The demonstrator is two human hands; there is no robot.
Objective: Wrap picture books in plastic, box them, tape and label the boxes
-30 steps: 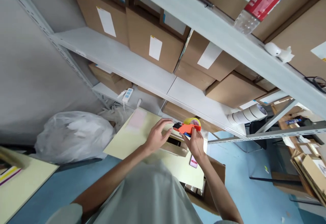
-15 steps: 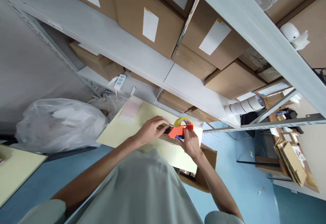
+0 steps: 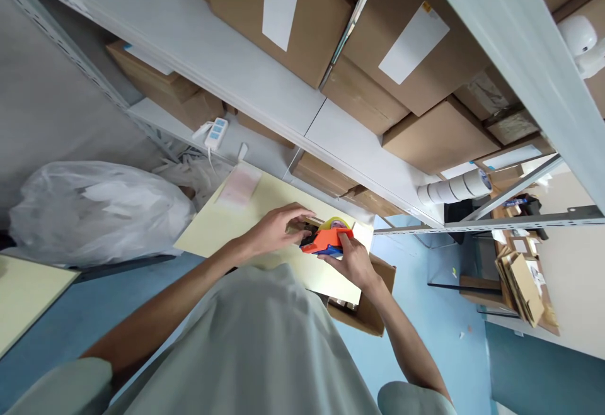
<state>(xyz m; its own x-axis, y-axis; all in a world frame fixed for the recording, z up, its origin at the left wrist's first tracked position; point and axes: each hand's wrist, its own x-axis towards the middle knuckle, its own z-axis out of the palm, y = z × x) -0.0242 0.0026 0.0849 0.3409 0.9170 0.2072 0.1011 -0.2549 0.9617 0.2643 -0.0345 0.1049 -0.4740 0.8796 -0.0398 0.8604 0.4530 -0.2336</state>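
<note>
My right hand [image 3: 355,262] grips an orange tape dispenser [image 3: 326,238] with blue on its underside, above the pale yellow tabletop [image 3: 208,229]. A roll of yellow tape [image 3: 336,222] sits in it, partly hidden behind the orange body. At the dispenser's dark front end is my left hand [image 3: 271,232], its fingers curved and its thumb apart from them. Whether its fingertips touch the dispenser is unclear. A brown cardboard edge [image 3: 311,220] shows just behind the left fingers, mostly covered. On the table's far left part lies a pinkish sheet [image 3: 239,184].
Shelves [image 3: 265,109] with cardboard boxes [image 3: 283,24] rise in front. An open carton [image 3: 382,286] stands below the table's right edge. A translucent bag [image 3: 99,220] fills the left side. White tape rolls [image 3: 454,189] lie on the shelf, near a metal post [image 3: 496,229].
The dispenser has tilted, so more of its orange side faces me and the yellow roll shows less. My left fingers have loosened from its front end. The camera view has shifted a little.
</note>
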